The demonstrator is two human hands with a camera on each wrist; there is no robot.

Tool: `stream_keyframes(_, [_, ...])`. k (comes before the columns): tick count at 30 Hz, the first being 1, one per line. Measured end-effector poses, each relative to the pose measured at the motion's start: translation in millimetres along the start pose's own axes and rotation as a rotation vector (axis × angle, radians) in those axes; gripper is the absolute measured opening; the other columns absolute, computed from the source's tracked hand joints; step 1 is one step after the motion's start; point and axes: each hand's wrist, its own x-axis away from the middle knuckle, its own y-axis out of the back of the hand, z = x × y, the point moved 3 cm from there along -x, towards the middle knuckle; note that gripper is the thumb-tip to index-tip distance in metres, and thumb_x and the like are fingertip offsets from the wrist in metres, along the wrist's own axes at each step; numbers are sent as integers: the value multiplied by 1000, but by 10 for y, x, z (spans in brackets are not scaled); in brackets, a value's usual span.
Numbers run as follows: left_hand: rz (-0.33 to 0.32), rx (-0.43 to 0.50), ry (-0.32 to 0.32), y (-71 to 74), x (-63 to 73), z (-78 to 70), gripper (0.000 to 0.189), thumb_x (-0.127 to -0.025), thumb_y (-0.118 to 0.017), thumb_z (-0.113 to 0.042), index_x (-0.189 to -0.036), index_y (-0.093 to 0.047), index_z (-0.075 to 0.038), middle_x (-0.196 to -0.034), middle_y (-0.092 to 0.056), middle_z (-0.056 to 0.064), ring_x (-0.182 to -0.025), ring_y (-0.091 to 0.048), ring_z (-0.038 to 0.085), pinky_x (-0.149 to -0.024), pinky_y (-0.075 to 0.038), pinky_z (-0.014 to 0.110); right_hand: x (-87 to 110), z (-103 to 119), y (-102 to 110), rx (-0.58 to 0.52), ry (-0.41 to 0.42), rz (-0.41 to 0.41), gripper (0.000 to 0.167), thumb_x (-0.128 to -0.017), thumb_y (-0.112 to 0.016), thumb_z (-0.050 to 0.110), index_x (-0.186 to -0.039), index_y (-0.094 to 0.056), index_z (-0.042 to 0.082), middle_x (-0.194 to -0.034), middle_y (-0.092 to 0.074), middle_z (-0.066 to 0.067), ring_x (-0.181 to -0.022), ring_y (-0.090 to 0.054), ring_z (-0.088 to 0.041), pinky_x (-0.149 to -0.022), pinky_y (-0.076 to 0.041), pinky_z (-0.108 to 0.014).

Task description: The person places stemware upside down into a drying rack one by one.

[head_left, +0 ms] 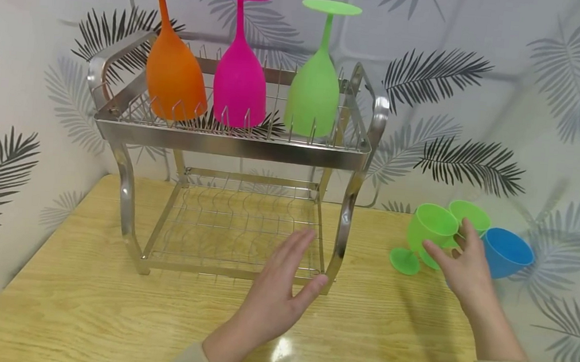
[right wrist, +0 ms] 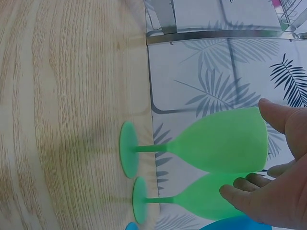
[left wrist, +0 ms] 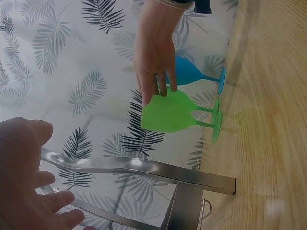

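On the right of the table, a light green plastic goblet stands upright. Close behind it is a second green goblet, and to their right a blue goblet. My right hand is at the rim of the nearer green goblet, thumb on one side and fingers spread by the other green one. In the right wrist view the thumb lies right at that rim; whether it touches cannot be told. My left hand hangs with loosely straight fingers before the rack's lower right, holding nothing.
A two-tier metal dish rack stands at the back left. Upside down on its top tier are an orange goblet, a pink goblet and another light green goblet. Leaf-patterned wall covering rises behind the wooden table.
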Motion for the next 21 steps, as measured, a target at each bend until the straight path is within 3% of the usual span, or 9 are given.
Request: stream_keyframes(21, [3,44,7,-42,-3,35,75,-115,-58,-46,-176,-27,-17,-180,-28,7,-165,-27,34,-128,-31,67,-155,-79,-116,-116,-90,-19,118,-107,-73,48,-175,17,15,-180,-3,-30,-163,-17,-54,-124,-31,-73])
